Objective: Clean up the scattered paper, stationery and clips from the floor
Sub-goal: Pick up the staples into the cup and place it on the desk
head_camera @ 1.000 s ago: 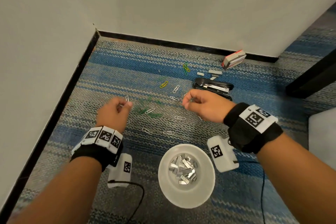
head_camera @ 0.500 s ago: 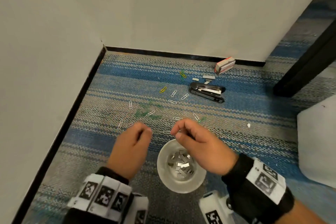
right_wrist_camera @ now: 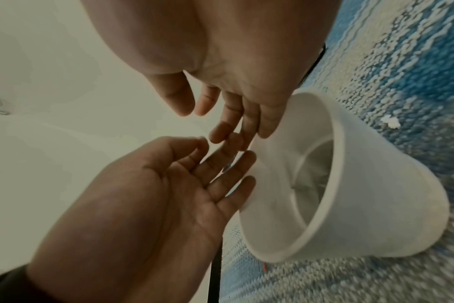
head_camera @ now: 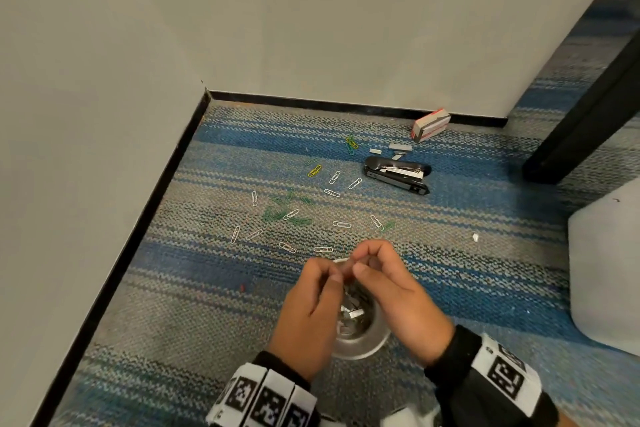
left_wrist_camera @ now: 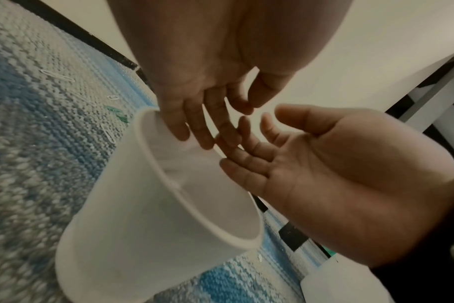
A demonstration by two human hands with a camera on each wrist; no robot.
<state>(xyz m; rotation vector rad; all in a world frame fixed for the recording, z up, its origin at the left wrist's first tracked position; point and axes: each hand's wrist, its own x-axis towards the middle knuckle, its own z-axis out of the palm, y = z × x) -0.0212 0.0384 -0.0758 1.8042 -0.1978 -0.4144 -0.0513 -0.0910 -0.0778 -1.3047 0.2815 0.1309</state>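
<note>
At the lower centre of the head view, the left hand and right hand hover over the upright white plastic cup, mouth up, fingers relaxed and apart; whether anything is pinched, I cannot tell. A clip dropped off-centre could glance off the rim, and a wrist bump might tip the cup. Beyond, silver paper clips lie flat, pointing every way. Farthest, the black stapler lies lengthways left to right.
</note>
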